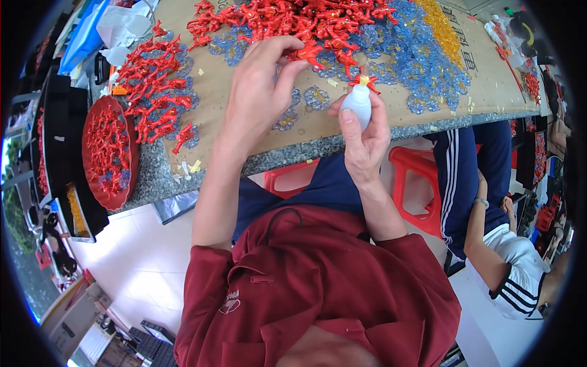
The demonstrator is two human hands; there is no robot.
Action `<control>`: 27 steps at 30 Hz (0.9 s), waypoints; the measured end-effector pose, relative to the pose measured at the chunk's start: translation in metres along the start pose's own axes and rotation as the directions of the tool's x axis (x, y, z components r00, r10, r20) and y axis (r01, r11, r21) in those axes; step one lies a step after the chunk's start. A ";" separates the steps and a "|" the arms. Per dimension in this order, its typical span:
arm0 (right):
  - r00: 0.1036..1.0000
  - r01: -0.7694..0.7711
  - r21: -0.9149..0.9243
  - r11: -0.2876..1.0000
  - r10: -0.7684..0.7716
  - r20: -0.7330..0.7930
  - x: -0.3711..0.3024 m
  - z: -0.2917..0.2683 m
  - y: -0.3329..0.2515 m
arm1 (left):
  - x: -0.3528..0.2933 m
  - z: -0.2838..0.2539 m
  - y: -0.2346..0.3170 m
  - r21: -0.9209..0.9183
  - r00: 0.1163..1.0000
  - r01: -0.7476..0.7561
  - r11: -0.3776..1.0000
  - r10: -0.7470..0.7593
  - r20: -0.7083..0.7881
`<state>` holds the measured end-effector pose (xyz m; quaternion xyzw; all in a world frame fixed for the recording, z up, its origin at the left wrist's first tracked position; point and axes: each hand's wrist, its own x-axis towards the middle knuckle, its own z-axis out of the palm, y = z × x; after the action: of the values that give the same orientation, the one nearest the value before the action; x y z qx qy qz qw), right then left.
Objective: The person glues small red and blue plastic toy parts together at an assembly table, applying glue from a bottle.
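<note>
My left hand (260, 92) pinches a small red plastic figure (310, 55) between thumb and fingers, at the near edge of a big heap of red figures (275, 21). In my right hand (368, 137) is a small white squeeze bottle (358, 105), held upright with its yellowish tip pointing away from me. Another red figure (367, 84) lies just beyond that tip, partly hidden by it. Between my hands, a clear bluish flower-shaped plastic piece (317, 98) lies on the brown cardboard.
Clear blue pieces (422, 67) and amber ones (443, 30) are piled to the right. Red figures on blue pieces (156, 98) stand in rows at left, beside a red tray (92, 177) of figures. A red stool (419, 183) and a seated person (489, 244) are at right.
</note>
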<state>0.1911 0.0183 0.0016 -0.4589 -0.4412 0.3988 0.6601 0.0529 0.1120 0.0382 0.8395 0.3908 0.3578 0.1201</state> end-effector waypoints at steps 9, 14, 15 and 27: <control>0.985 0.134 -0.215 0.967 -0.106 0.139 0.004 0.030 -0.018 | -0.070 -0.018 0.046 -0.879 0.775 0.470 0.086 -0.516 0.364; 0.973 0.101 -0.257 0.961 -0.042 0.227 -0.007 0.034 -0.019 | -0.091 -0.029 0.047 -0.884 0.756 0.451 0.124 -0.580 0.305; 0.957 0.133 -0.279 0.951 -0.050 0.285 -0.008 0.035 -0.020 | -0.093 -0.032 0.047 -0.885 0.752 0.449 0.124 -0.588 0.299; 0.925 0.324 -0.364 0.873 -0.213 0.314 -0.018 0.016 -0.050 | -0.125 -0.036 0.025 -0.672 0.624 0.038 -0.739 -0.508 0.594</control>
<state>0.1766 -0.0079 0.0488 -0.4632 -0.6587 0.2585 0.5336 -0.0131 0.0002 0.0129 -0.0319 0.1918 0.5148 0.8349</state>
